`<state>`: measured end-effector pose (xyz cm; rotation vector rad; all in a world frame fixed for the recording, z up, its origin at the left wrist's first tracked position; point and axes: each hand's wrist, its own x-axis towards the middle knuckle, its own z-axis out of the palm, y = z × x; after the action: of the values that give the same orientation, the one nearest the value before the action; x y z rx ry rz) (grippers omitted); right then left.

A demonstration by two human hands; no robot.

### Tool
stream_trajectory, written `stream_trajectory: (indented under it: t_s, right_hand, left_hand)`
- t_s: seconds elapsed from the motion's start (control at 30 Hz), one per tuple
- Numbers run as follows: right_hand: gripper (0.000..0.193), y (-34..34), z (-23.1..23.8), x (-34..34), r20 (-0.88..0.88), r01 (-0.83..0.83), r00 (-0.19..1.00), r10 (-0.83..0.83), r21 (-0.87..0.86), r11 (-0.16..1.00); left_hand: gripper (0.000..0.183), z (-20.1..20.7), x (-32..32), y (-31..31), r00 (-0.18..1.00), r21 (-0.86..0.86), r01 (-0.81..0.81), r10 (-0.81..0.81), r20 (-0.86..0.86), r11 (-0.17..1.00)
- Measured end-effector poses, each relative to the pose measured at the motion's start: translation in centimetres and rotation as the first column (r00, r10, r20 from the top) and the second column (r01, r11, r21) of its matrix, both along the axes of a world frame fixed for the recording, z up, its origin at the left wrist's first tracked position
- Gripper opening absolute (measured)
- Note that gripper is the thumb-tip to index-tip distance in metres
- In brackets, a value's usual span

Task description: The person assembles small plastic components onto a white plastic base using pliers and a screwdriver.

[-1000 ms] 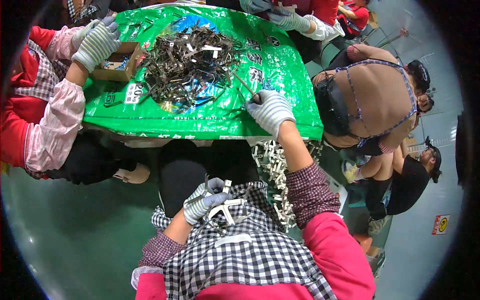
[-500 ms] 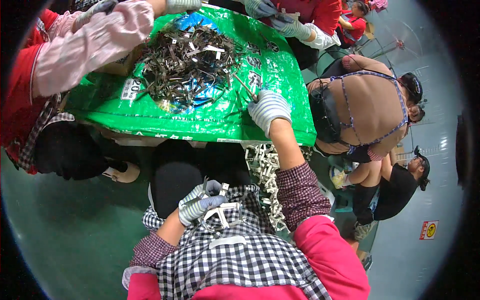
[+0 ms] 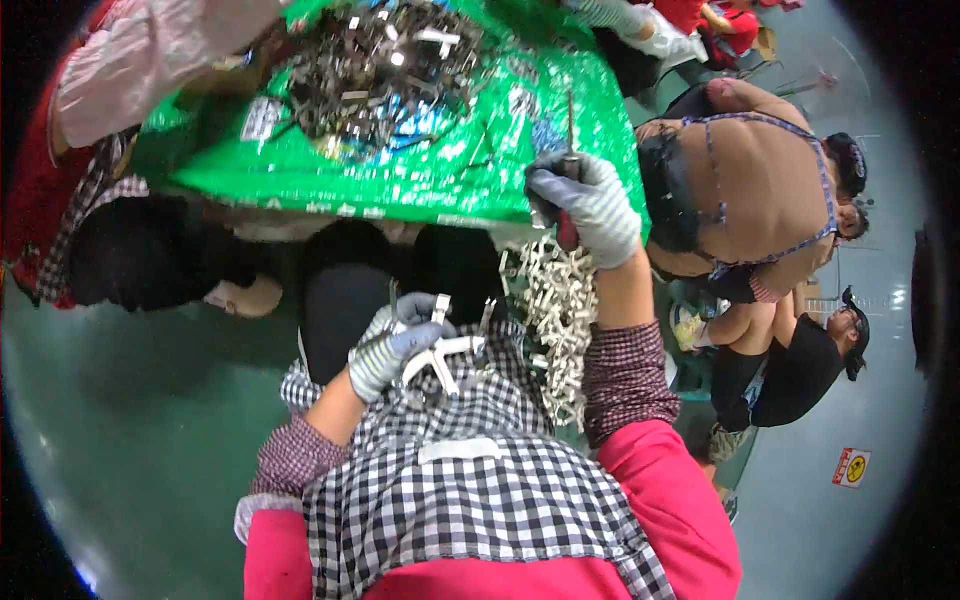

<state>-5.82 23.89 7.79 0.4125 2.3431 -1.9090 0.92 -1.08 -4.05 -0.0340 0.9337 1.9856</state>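
My right hand point(image 3: 590, 205), in a striped knit glove, is closed around a screwdriver point(image 3: 567, 230) with a red and dark handle, over the near right edge of the table. Its thin metal shaft points away from me. A small dark piece also shows by those fingers, too blurred to name. Above my lap, my gloved left hand point(image 3: 385, 350) pinches a white branched plastic part point(image 3: 440, 362), its arms spreading to the right. A thin dark strip point(image 3: 393, 295) sticks up beside the left fingers. On the table lies a heap of dark metal strips point(image 3: 370, 75).
A green plastic sheet point(image 3: 220, 170) covers the table. Many white plastic parts point(image 3: 555, 320) are piled beside my right forearm. A co-worker's pink sleeve point(image 3: 150, 70) reaches in at the left; another person point(image 3: 750, 190) sits bent over at the right.
My right hand has drawn back toward me and right, away from the heap, and the screwdriver has swung from pointing left to pointing straight away. The left hand still holds the white part.
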Motion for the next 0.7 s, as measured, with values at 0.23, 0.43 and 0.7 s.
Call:
stream_trajectory:
  t_s: [0.23, 0.43, 0.7]
  right_hand:
    - [0.017, -2.6, -1.7, 5.2, 0.063, -0.391, 0.918, 0.392, -0.026, 0.920]
    - [0.021, -2.8, -3.1, 6.8, 0.111, -0.452, 0.871, 0.479, -0.204, 0.868]
    - [0.015, -2.0, -4.6, 8.1, 0.089, -0.444, 0.880, 0.466, -0.191, 0.875]
  left_hand:
    - [0.038, 3.5, -1.0, 0.0, 0.977, -0.161, 0.104, -0.131, -0.170, 0.982]
    - [0.040, 5.2, -0.4, 0.3, 0.954, -0.222, 0.109, -0.165, -0.251, 0.969]
    - [0.032, 5.5, 0.1, 1.5, 0.888, -0.403, 0.063, -0.236, -0.394, 0.913]
